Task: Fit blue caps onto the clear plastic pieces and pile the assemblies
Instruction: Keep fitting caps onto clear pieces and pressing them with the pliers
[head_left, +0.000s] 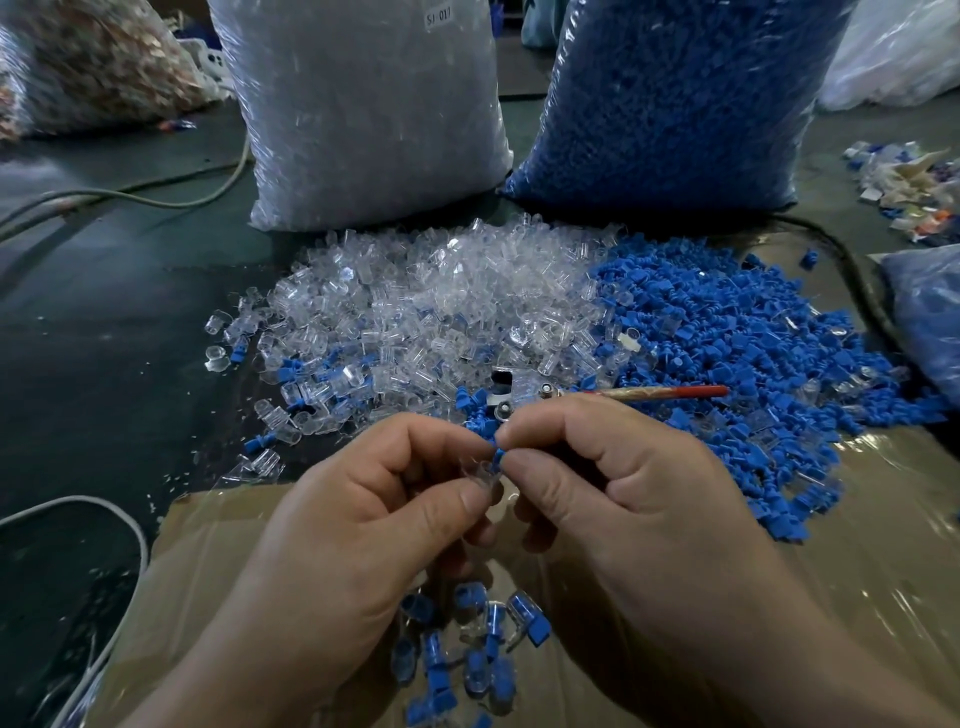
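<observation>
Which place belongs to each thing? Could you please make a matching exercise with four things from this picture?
Things:
1 loose clear pieces
2 loose blue caps
3 finished assemblies
4 held blue cap

Places:
a on the cardboard, nearest the camera
b pinched by the right hand
c in front of the blue sack
d in front of the white sack

Pairs: 1-d; 2-c; 3-a; 4-b

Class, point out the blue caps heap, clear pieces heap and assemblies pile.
Blue caps heap (727, 332), head view, heap's middle.
Clear pieces heap (415, 301), head view, heap's middle.
Assemblies pile (470, 667), head view, middle piece.
</observation>
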